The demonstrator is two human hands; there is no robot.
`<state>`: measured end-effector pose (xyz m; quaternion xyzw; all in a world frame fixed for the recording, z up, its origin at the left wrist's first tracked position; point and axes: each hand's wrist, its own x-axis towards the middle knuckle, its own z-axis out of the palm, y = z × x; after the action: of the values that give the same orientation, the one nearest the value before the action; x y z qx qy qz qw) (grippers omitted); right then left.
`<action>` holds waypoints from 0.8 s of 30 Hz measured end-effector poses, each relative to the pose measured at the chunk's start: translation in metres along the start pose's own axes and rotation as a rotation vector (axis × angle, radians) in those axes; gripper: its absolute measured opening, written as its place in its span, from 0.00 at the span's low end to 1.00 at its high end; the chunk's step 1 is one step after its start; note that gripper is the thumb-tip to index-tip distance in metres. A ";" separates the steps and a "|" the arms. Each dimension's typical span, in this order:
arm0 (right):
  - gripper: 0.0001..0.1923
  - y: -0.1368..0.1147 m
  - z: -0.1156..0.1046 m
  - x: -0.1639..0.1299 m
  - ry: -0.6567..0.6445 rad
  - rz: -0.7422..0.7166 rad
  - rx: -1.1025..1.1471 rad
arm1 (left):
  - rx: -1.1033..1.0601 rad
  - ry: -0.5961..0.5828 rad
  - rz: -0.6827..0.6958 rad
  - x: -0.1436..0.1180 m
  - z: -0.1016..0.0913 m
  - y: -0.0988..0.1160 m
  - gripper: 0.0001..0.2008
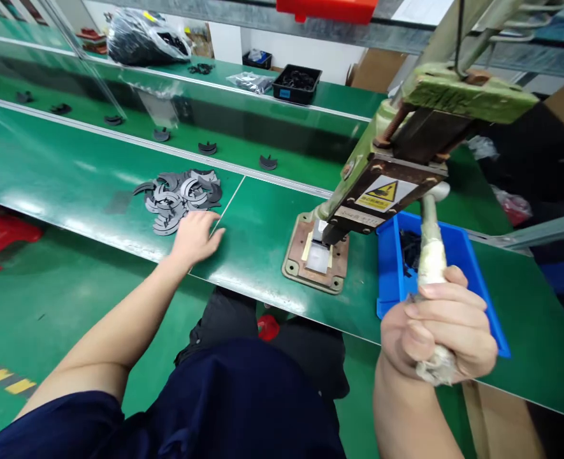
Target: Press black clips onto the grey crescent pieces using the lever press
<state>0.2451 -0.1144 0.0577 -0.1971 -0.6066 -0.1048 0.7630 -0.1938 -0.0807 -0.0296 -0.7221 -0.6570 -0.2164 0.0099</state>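
My right hand (437, 325) grips the cloth-wrapped lever handle (429, 252) of a green hand press (406, 153). The press head stands over a small pale piece (318, 257) on the rusty base plate (294, 255). My left hand (194, 237) lies palm down on the green table (71, 172), its fingers spread, at the near edge of a pile of grey crescent-shaped flat parts (181, 194). I cannot tell whether it touches one of them.
A blue bin (458, 245) with dark parts sits right of the press, behind the handle. Single dark parts (208, 148) lie along the green conveyor belt beyond a metal rail. Farther back are a black tray (297, 83) and a black bag (141, 38).
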 end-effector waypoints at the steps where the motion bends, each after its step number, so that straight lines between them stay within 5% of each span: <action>1: 0.20 0.002 0.003 0.000 0.034 -0.025 0.011 | 0.059 -0.009 -0.053 -0.007 -0.006 -0.018 0.21; 3: 0.21 0.005 0.007 -0.001 0.072 -0.059 0.028 | 0.140 -0.050 -0.101 -0.021 -0.015 -0.043 0.22; 6: 0.24 0.007 0.008 0.000 0.063 -0.068 0.025 | 0.169 -0.108 -0.070 -0.040 -0.018 -0.048 0.22; 15: 0.26 0.003 0.006 0.003 0.028 -0.040 0.030 | 0.048 -0.093 0.115 -0.065 -0.008 0.010 0.23; 21: 0.20 -0.003 -0.004 0.001 -0.060 0.024 -0.015 | -0.123 -0.310 0.438 -0.083 -0.003 0.052 0.32; 24: 0.18 -0.006 -0.007 0.001 -0.069 0.039 -0.021 | -0.226 -0.388 0.576 -0.100 0.002 0.069 0.22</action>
<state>0.2485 -0.1228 0.0580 -0.2202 -0.6276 -0.0895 0.7414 -0.1318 -0.1843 -0.0451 -0.9016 -0.3884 -0.1349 -0.1342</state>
